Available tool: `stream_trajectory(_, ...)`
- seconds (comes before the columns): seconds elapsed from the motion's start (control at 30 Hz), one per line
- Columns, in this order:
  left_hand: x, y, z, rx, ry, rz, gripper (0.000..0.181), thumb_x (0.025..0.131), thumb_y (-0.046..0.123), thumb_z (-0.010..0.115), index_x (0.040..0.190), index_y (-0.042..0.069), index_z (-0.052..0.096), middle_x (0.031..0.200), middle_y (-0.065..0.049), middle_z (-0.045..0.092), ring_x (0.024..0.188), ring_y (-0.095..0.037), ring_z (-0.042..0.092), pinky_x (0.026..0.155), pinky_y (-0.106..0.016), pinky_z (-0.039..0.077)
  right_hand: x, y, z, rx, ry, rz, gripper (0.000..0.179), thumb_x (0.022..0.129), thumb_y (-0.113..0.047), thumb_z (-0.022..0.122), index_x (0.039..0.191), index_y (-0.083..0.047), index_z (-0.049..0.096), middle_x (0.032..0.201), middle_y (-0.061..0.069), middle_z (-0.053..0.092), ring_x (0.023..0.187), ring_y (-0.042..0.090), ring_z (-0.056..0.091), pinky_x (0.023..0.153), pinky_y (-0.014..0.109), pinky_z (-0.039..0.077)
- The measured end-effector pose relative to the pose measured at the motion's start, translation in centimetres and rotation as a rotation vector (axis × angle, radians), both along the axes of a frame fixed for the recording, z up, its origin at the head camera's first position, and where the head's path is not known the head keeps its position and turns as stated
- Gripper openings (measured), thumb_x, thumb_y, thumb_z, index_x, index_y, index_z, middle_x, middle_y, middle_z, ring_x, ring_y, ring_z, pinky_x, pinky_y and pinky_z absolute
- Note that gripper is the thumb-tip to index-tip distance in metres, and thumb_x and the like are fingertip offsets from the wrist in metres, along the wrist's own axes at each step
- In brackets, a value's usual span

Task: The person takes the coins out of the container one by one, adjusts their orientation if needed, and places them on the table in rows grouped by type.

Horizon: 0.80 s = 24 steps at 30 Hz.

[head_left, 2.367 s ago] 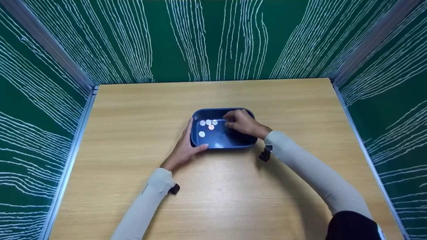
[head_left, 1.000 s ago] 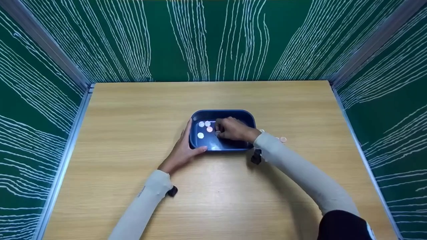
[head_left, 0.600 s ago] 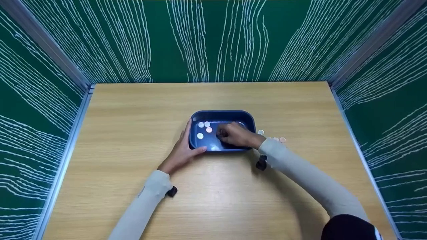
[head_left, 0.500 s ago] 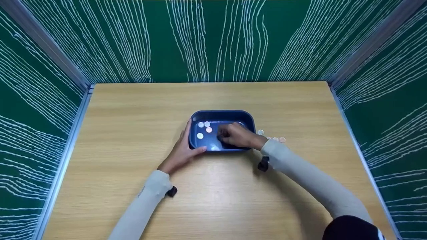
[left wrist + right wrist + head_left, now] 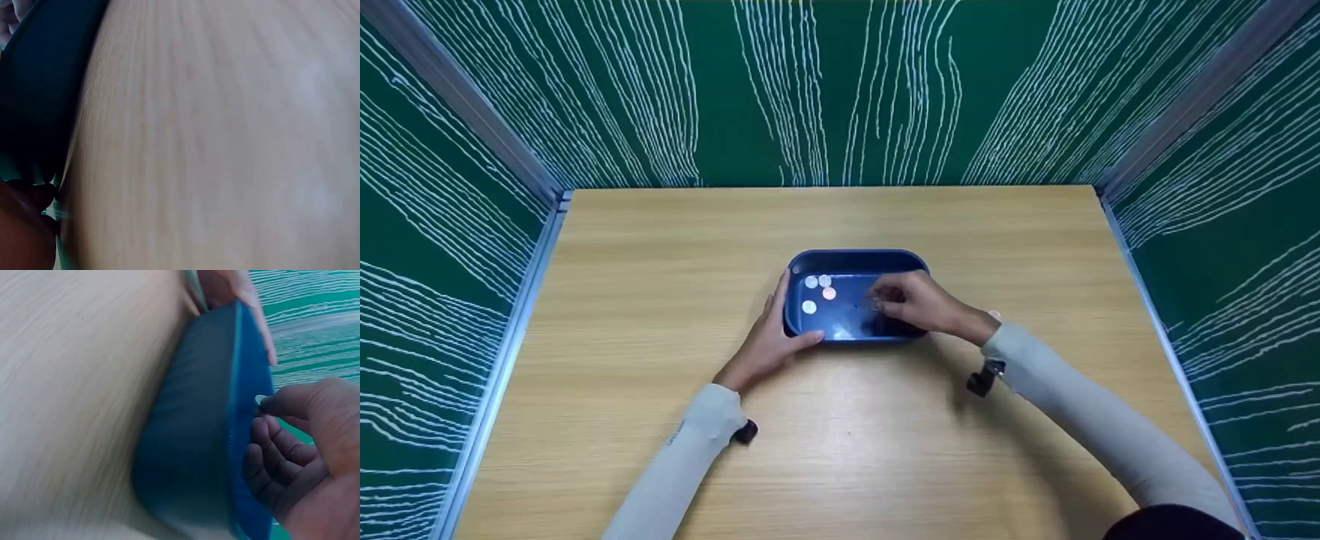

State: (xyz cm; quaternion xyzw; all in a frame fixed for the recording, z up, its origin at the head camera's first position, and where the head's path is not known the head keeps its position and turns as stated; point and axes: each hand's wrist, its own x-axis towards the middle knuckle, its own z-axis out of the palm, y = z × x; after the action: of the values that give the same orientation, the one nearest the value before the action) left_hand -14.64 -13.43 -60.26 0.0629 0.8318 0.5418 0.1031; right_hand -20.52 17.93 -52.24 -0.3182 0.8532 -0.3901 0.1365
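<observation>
**Inspector:** Head view, nearest first. Your left hand (image 5: 766,345) lies on the wooden table (image 5: 660,300) against the left end of the blue tray (image 5: 851,259), fingers straight along its wall and the thumb resting at its near left corner. The hand steadies the tray; it does not curl round it.

**Operator:** And my right?

**Inspector:** Your right hand (image 5: 919,304) is over the right half of the tray, fingers bent inward. The right wrist view shows your thumb and forefinger pinching a small silver coin (image 5: 260,400) just above the tray's rim (image 5: 236,382), with the other fingers curled beneath.

**Operator:** What is left in the tray?

**Inspector:** Four loose coins (image 5: 810,307) in the left part of its floor: two pale ones side by side near the far wall, a copper-toned one just right of them, and one pale coin alone nearer to you. Your hand hides the right part, so I cannot tell what lies there.

**Operator:** Anything beyond it?

**Inspector:** One coin on the table (image 5: 994,314) shows just past your right wrist. Beyond the table edge stand the green panels (image 5: 840,90) with white lines. The left wrist view is blurred: only the tray's dark wall and the tabletop.
</observation>
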Motion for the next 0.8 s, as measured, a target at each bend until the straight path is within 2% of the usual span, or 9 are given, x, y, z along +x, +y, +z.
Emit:
stream_trajectory(0.3,0.0,0.0,-0.1,0.004,-0.011,-0.002,0.125,0.09,0.048,0.09,0.173,0.057,-0.003,0.185,-0.006,0.011,0.164,-0.046,0.023,0.127,-0.071,0.027,0.5,3.1,1.7,-0.058,-0.069,-0.107,0.019,0.105,-0.007,0.074,0.123,-0.009,0.08,0.105,0.008,0.077,0.089,0.023,0.069,0.075,0.026,0.058)
stream_trajectory(0.5,0.0,0.0,-0.1,-0.004,-0.007,-0.001,0.125,0.09,0.048,0.091,0.173,0.055,-0.003,0.185,-0.007,0.011,0.166,-0.049,0.017,0.126,-0.073,0.025,0.6,5.0,1.9,-0.109,-0.099,-0.194,0.018,0.103,-0.004,0.077,0.121,-0.002,0.08,0.1,0.011,0.077,0.086,0.025,0.068,0.071,0.022,0.056)
stream_trajectory(0.63,0.0,0.0,-0.1,-0.002,0.006,0.001,0.126,0.09,0.047,0.091,0.175,0.052,-0.002,0.185,-0.011,0.012,0.164,-0.052,0.018,0.125,-0.073,0.027,0.7,6.4,1.8,-0.139,-0.1,-0.249,0.013,0.101,-0.001,0.077,0.114,0.0,0.079,0.097,0.013,0.077,0.083,0.022,0.068,0.069,0.02,0.054)
stream_trajectory(0.8,0.0,0.0,-0.2,-0.006,0.015,-0.002,0.126,0.09,0.047,0.091,0.175,0.052,-0.002,0.185,-0.009,0.012,0.165,-0.051,0.015,0.126,-0.073,0.025,0.5,8.4,1.2,-0.137,-0.106,-0.306,0.01,0.101,0.001,0.077,0.111,0.002,0.079,0.098,0.016,0.077,0.083,0.017,0.068,0.071,0.019,0.054)
